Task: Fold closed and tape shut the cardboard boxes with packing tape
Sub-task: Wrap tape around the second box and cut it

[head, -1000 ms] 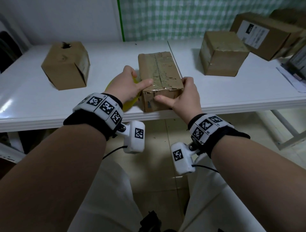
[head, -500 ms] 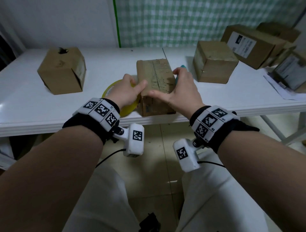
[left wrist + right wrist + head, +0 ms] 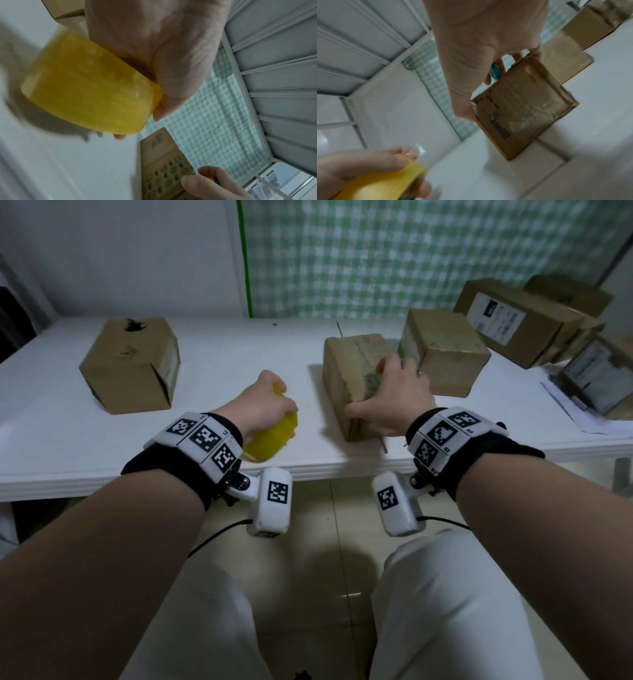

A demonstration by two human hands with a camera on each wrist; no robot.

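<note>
A narrow cardboard box (image 3: 346, 361) with tape along its top seam lies on the white table (image 3: 222, 364). My right hand (image 3: 387, 395) grips its near end, thumb on the near left corner, fingers over the top. In the right wrist view a small teal object (image 3: 494, 73) sits tucked under those fingers against the box (image 3: 522, 108). My left hand (image 3: 267, 402) holds a yellow roll of packing tape (image 3: 274, 436) just left of the box, apart from it, near the table's front edge. The left wrist view shows the roll (image 3: 89, 92) wrapped by the fingers.
A brown box (image 3: 130, 364) with a dark hole on top stands at the left. A cube box (image 3: 442, 354) sits right behind my right hand. Labelled boxes (image 3: 513, 320) and papers (image 3: 575, 412) crowd the far right. The table's front edge (image 3: 325, 470) is near my wrists.
My left hand has left the box and drawn left with the tape roll. My right hand has moved from the box's near face onto its top and shifted it right.
</note>
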